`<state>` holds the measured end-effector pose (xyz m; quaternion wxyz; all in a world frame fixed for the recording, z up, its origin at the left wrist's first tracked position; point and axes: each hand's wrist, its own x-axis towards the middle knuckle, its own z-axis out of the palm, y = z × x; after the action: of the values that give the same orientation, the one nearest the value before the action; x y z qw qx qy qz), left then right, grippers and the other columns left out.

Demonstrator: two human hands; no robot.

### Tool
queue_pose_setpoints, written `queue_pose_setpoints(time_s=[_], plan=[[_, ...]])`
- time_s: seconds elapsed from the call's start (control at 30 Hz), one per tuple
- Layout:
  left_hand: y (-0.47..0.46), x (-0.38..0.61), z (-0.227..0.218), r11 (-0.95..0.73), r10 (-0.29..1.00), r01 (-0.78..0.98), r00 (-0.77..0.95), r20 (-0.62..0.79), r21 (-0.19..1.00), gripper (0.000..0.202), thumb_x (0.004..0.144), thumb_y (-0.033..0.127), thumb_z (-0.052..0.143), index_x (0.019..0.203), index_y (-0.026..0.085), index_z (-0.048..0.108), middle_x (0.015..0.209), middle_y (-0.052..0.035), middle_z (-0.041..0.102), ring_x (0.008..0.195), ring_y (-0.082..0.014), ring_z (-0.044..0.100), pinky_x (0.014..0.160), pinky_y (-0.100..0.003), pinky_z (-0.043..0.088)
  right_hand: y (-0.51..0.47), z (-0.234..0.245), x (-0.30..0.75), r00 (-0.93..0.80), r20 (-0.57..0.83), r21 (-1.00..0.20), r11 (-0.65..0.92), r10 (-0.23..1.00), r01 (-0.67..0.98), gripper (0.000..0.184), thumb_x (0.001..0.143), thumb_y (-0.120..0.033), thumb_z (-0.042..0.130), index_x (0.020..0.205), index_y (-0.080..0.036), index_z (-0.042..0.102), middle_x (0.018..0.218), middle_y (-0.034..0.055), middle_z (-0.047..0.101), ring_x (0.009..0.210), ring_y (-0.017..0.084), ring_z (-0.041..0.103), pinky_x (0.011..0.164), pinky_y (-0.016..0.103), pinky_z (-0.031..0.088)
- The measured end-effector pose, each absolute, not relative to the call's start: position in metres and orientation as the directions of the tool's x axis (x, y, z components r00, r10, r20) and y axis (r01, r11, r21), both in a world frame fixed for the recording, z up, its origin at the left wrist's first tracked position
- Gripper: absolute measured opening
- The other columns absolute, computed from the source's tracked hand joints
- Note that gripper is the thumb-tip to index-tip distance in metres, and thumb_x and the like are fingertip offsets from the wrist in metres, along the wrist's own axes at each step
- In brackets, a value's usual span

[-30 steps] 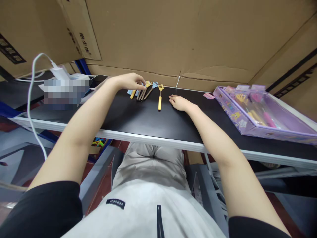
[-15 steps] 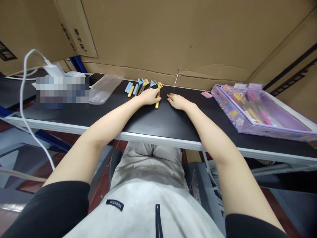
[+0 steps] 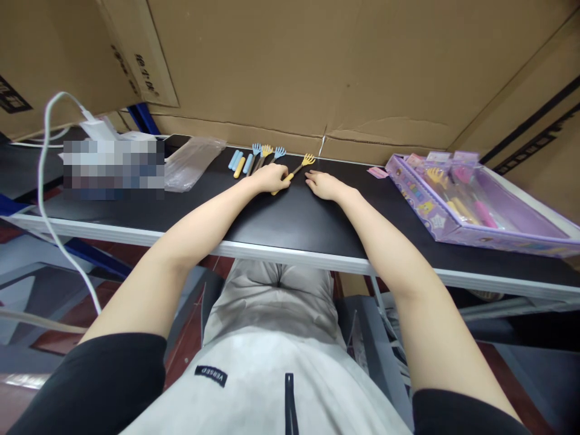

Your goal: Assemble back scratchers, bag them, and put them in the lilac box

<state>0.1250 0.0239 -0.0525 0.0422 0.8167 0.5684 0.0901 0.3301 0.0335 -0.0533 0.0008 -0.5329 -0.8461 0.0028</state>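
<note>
My left hand [image 3: 272,178] is closed around the yellow handle of a back scratcher [image 3: 309,159]. Its yellow claw tilts up to the right, towards the back of the black table. My right hand [image 3: 322,185] lies on the tabletop just right of it, fingers stretched out and holding nothing. Behind my left hand lie more back scratchers: one with a blue claw [image 3: 257,148], one with a yellow claw [image 3: 267,150] and another blue one [image 3: 280,152]. Beside them are blue handles [image 3: 235,159] and a yellow handle [image 3: 240,167]. My left hand hides parts of them.
A purple display box [image 3: 437,226] with packed yellow and pink scratchers stands at the right. Near it lies a pink card [image 3: 377,173]. To the left are a clear plastic bag [image 3: 194,164] and a white cable [image 3: 43,181]. Cardboard [image 3: 353,72] walls the back.
The back scratcher in my left hand has turned from nearly upright to slanting, its claw moving right and its handle end left. My right hand has stayed in place.
</note>
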Motion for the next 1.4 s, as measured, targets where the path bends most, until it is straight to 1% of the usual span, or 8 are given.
queue_pose_setpoints(time_s=[0.17, 0.37, 0.57, 0.7, 0.83, 1.17, 1.27, 1.4], plan=[[0.024, 0.124, -0.052, -0.350, 0.935, 0.922, 0.336, 0.111, 0.164, 0.038, 0.101, 0.027, 0.060, 0.131, 0.015, 0.079, 0.122, -0.0155, 0.084, 0.118, -0.0305, 0.078, 0.101, -0.034, 0.057, 0.033, -0.052, 0.329, -0.432, -0.001, -0.012, 0.432, 0.902, 0.902, 0.056, 0.117, -0.020, 0.038, 0.166, -0.002, 0.056, 0.176, 0.0228, 0.046, 0.165, 0.031, 0.047, 0.138, 0.040, 0.036], [0.020, 0.123, -0.049, -0.339, 0.939, 0.924, 0.321, 0.121, 0.175, 0.034, 0.098, 0.028, 0.063, 0.123, 0.016, 0.082, 0.112, -0.0143, 0.084, 0.115, -0.0310, 0.078, 0.099, -0.035, 0.058, 0.035, -0.053, 0.330, -0.434, 0.002, -0.012, 0.434, 0.901, 0.901, 0.057, 0.117, -0.021, 0.039, 0.168, -0.002, 0.054, 0.175, 0.0230, 0.046, 0.165, 0.032, 0.047, 0.137, 0.041, 0.037], [0.026, 0.121, -0.053, -0.330, 0.940, 0.927, 0.306, 0.150, 0.177, 0.029, 0.093, 0.031, 0.067, 0.116, 0.020, 0.081, 0.111, -0.0122, 0.083, 0.118, -0.0317, 0.076, 0.098, -0.035, 0.058, 0.035, -0.053, 0.330, -0.432, -0.001, -0.021, 0.432, 0.902, 0.902, 0.057, 0.117, -0.021, 0.039, 0.169, 0.000, 0.053, 0.176, 0.0234, 0.046, 0.166, 0.033, 0.046, 0.138, 0.041, 0.036], [0.027, 0.120, -0.054, -0.332, 0.938, 0.931, 0.310, 0.156, 0.150, 0.031, 0.091, 0.032, 0.069, 0.118, 0.021, 0.081, 0.110, -0.0124, 0.083, 0.116, -0.0329, 0.076, 0.096, -0.036, 0.058, 0.036, -0.053, 0.331, -0.431, 0.004, -0.023, 0.431, 0.902, 0.902, 0.057, 0.117, -0.022, 0.040, 0.168, -0.003, 0.055, 0.176, 0.0216, 0.047, 0.165, 0.032, 0.048, 0.137, 0.042, 0.039], [0.026, 0.118, -0.052, -0.355, 0.927, 0.927, 0.333, 0.170, 0.121, 0.033, 0.092, 0.032, 0.068, 0.121, 0.020, 0.079, 0.118, -0.0136, 0.083, 0.117, -0.0333, 0.076, 0.096, -0.037, 0.058, 0.035, -0.052, 0.333, -0.430, -0.004, -0.010, 0.430, 0.903, 0.903, 0.057, 0.117, -0.023, 0.041, 0.168, -0.004, 0.055, 0.177, 0.0201, 0.046, 0.165, 0.033, 0.048, 0.136, 0.043, 0.040], [0.023, 0.120, -0.049, -0.375, 0.917, 0.916, 0.345, 0.199, 0.144, 0.030, 0.092, 0.031, 0.068, 0.117, 0.021, 0.079, 0.116, -0.0112, 0.083, 0.114, -0.0310, 0.076, 0.093, -0.035, 0.056, 0.029, -0.047, 0.334, -0.397, 0.038, -0.029, 0.398, 0.917, 0.917, 0.055, 0.115, -0.026, 0.049, 0.167, -0.012, 0.059, 0.170, 0.0163, 0.057, 0.159, 0.033, 0.056, 0.134, 0.045, 0.044], [0.023, 0.119, -0.049, -0.381, 0.916, 0.907, 0.344, 0.205, 0.182, 0.028, 0.091, 0.029, 0.066, 0.114, 0.019, 0.079, 0.111, -0.0114, 0.083, 0.106, -0.0291, 0.076, 0.089, -0.034, 0.055, 0.030, -0.047, 0.334, -0.356, 0.080, -0.090, 0.362, 0.931, 0.928, 0.057, 0.113, -0.023, 0.052, 0.167, -0.008, 0.057, 0.169, 0.0205, 0.057, 0.158, 0.036, 0.057, 0.134, 0.048, 0.044], [0.023, 0.121, -0.051, -0.447, 0.891, 0.849, 0.394, 0.228, 0.281, 0.025, 0.088, 0.026, 0.065, 0.106, 0.017, 0.080, 0.094, -0.0080, 0.081, 0.089, -0.0232, 0.073, 0.081, -0.031, 0.053, 0.045, -0.056, 0.334, -0.255, 0.184, -0.382, 0.308, 0.949, 0.871, 0.064, 0.110, -0.014, 0.049, 0.173, -0.002, 0.045, 0.163, 0.0230, 0.062, 0.157, 0.029, 0.059, 0.134, 0.043, 0.043]])
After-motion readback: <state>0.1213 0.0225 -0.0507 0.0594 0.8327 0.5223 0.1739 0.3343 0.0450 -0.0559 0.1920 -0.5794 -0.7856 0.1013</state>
